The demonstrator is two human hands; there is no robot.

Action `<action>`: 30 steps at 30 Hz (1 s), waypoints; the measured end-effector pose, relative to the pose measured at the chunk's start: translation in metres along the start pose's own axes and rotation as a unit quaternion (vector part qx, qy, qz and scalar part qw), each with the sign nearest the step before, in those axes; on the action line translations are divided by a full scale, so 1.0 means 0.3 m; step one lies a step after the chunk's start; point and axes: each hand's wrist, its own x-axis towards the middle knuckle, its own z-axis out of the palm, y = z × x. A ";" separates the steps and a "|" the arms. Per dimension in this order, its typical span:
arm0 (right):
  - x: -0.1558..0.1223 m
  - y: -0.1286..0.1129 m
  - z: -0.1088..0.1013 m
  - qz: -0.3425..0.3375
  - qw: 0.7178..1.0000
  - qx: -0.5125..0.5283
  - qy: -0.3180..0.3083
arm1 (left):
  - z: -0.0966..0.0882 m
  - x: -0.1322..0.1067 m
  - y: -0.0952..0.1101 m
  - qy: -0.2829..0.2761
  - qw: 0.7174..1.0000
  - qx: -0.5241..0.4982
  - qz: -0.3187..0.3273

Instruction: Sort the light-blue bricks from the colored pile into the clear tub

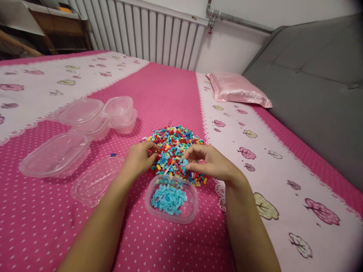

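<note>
A heap of small multicoloured toy bricks (172, 145) lies on the bed. At its left edge is my left hand (140, 158), fingers curled and thumb near the fingertips; whatever they hold is too small to make out. My right hand (208, 160) reaches over the heap's right side, with thumb and fingers closing on a light blue brick (185, 162). Just in front of the heap stands a clear plastic container (193, 215), its far rim against the bricks. Inside it is a layer of light blue bricks (170, 199).
Several clear lidded containers (56, 155) stand to the left, some stacked. A loose clear lid (96, 181) lies beside my left forearm, with a dark blue brick (113, 154) at its far edge. A pink pillow (236, 88) rests by the grey headboard (312, 75).
</note>
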 end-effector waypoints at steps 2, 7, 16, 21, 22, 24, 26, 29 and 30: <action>-0.017 -0.036 0.001 -0.022 0.997 0.000 -0.070 | -0.004 -0.003 0.002 -0.007 1.000 0.009 0.018; -0.005 -0.035 0.014 -0.005 1.000 -0.017 -0.012 | 0.000 -0.007 -0.001 -0.032 0.997 0.010 0.071; 0.050 0.047 0.081 0.098 0.984 -0.128 -0.080 | 0.029 -0.018 -0.001 -0.057 0.992 0.014 0.108; 0.087 0.120 0.083 0.062 0.990 -0.103 0.068 | 0.032 -0.011 -0.001 -0.061 0.990 -0.002 0.127; 0.093 0.133 0.079 0.058 0.990 -0.093 0.092 | 0.033 -0.009 0.000 -0.057 0.990 -0.003 0.126; 0.100 0.153 0.067 0.053 0.986 -0.078 0.140 | 0.033 -0.007 0.003 -0.049 0.991 -0.003 0.125; 0.102 0.162 0.052 0.056 0.979 -0.072 0.182 | 0.033 -0.006 0.007 -0.046 0.991 0.000 0.126; 0.097 0.163 0.033 0.073 0.966 -0.072 0.236 | 0.033 -0.005 0.006 -0.040 0.991 0.003 0.127; 0.095 0.162 0.028 0.078 0.962 -0.077 0.251 | 0.033 -0.004 0.004 -0.036 0.991 0.005 0.129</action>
